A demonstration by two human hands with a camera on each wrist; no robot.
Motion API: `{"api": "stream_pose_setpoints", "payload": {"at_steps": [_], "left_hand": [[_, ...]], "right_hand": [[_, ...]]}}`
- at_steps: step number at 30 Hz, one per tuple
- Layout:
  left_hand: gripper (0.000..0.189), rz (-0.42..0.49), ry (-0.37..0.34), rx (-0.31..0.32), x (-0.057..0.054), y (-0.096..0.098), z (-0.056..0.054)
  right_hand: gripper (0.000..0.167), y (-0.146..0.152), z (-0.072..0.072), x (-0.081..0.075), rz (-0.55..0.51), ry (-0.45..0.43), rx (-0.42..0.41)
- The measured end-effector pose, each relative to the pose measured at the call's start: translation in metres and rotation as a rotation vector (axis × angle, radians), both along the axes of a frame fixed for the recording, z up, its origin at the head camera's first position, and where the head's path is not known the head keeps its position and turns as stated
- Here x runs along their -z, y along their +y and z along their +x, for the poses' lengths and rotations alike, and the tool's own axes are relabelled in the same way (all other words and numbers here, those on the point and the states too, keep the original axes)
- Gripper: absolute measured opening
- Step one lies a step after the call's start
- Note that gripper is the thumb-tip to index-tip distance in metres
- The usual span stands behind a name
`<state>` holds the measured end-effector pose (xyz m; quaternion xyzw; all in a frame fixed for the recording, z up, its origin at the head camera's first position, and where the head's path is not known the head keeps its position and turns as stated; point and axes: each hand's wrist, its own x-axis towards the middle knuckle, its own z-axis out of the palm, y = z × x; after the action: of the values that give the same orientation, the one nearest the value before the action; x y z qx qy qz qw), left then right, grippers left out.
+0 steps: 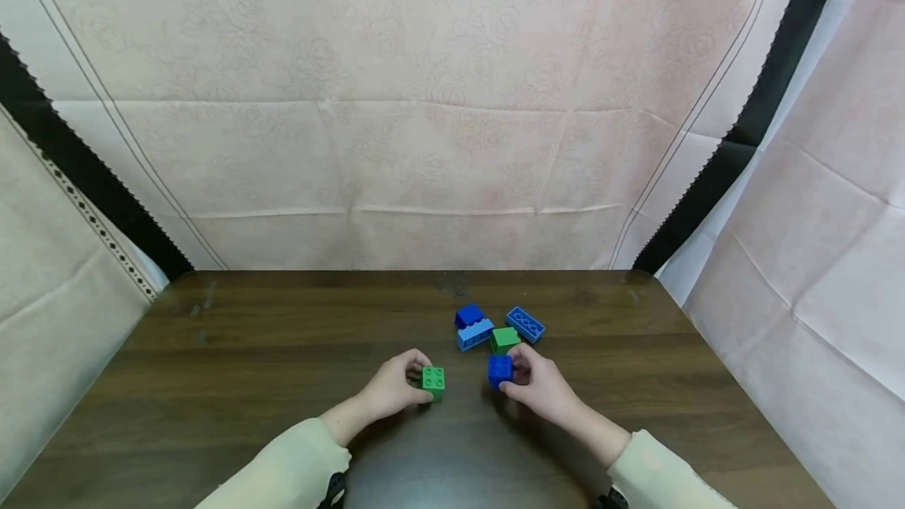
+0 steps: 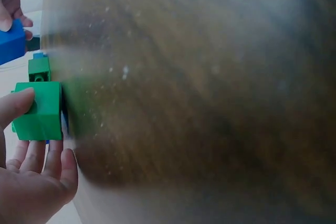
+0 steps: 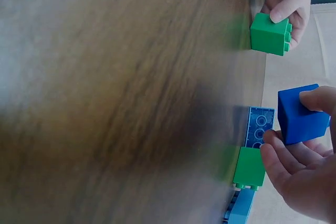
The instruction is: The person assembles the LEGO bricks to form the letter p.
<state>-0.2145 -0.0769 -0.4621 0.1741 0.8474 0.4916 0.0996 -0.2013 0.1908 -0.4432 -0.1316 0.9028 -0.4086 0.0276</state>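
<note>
Pale sleeves (image 1: pixel 290 463) nearest; left hand (image 1: pixel 391 387) pinches 4-stud green brick (image 1: pixel 433 382), right hand (image 1: pixel 544 389) pinches dark blue brick (image 1: pixel 500 368), fingers part-curled.

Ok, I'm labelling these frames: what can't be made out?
Head view: part of the rear blue block, hidden by a paler block.
Left wrist view: end of the held blue block, cut by left edge.
Right wrist view: end of the lowest block, cut by bottom edge; table surface, blurred.

gap: between left grip (image 1: pixel 394 386) and right grip (image 1: pixel 543 385) | obstacle: four bricks (image 1: pixel 504 338) beyond latter
</note>
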Motion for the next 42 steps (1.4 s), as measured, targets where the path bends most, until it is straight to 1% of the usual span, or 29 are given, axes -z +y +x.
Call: {"api": "stream_pose_setpoints", "payload": {"at_steps": [3, 5, 10, 16, 25, 35, 42], "left_hand": [[0.034, 0.007, -0.002, 0.017, 0.002, 0.002, 0.000], [0.034, 0.011, -0.005, 0.017, 0.003, 0.003, 0.000], [0.035, 0.023, -0.005, 0.007, 0.002, 0.007, 0.003], [0.035, 0.013, 0.005, -0.003, 0.000, 0.011, 0.007], [0.034, 0.003, 0.003, 0.004, -0.001, 0.015, 0.008], [0.036, 0.011, 0.026, 0.022, 0.000, 0.014, 0.008], [0.034, 0.009, 0.013, 0.013, 0.002, 0.015, 0.007]], "right_hand": [[0.034, 0.000, 0.000, -0.001, -0.017, -0.016, 0.003], [0.035, 0.000, 0.000, -0.001, -0.027, -0.023, 0.000], [0.036, -0.002, 0.000, -0.002, -0.029, -0.023, -0.022], [0.035, -0.006, 0.001, -0.004, -0.045, -0.022, -0.043], [0.035, -0.012, 0.001, -0.008, -0.055, 0.021, -0.018], [0.037, -0.019, 0.001, -0.011, -0.074, 0.056, -0.047], [0.037, -0.025, -0.001, -0.013, -0.085, 0.074, -0.102]]}}
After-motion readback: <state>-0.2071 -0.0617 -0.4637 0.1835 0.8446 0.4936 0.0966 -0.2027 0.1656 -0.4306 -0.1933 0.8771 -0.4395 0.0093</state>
